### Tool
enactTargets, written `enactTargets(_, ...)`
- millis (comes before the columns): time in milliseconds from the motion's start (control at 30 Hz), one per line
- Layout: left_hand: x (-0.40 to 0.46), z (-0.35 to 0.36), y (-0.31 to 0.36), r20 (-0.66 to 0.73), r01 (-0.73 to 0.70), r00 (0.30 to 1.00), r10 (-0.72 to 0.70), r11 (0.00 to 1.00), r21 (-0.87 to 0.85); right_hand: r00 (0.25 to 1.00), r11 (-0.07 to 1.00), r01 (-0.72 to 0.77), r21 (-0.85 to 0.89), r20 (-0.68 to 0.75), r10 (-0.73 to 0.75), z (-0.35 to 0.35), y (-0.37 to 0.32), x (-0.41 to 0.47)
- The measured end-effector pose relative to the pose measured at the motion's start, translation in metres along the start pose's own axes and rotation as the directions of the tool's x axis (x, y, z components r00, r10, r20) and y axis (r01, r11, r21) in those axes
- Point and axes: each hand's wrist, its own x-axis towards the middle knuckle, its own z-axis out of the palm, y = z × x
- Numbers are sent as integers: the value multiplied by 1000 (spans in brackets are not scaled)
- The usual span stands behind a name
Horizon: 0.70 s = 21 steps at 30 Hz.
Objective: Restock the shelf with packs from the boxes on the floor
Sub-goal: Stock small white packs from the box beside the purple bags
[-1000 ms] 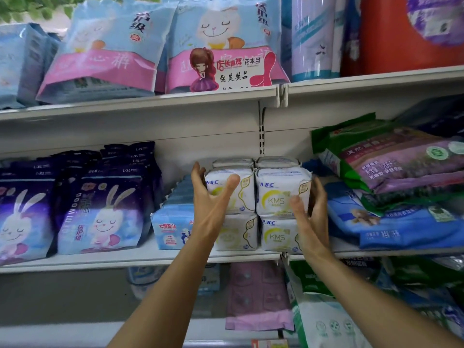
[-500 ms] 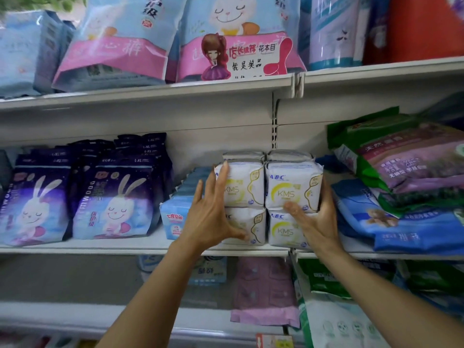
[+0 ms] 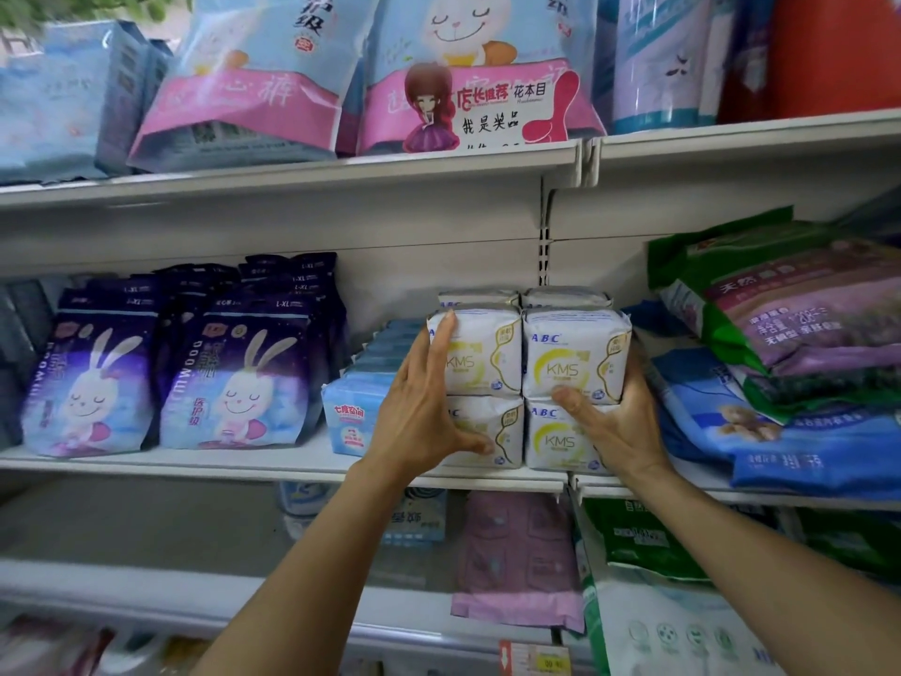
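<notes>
Stacked packs (image 3: 575, 363) on shelf (image 3: 244, 468), between neighbouring packs.

White metal shelving (image 3: 292, 468) fills view, three tiers. Slotted upright post (image 3: 544, 236) at centre joins two bays. Pale back panel (image 3: 390, 246) left of post. Green leaves (image 3: 73, 7) far upper left of post.
</notes>
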Motion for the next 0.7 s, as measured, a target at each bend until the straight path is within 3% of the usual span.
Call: enactTargets(700,-8,-3,12,-100,39,994,-47,996,-74,992,998,16,-53,123,-9,-20,-11,-8)
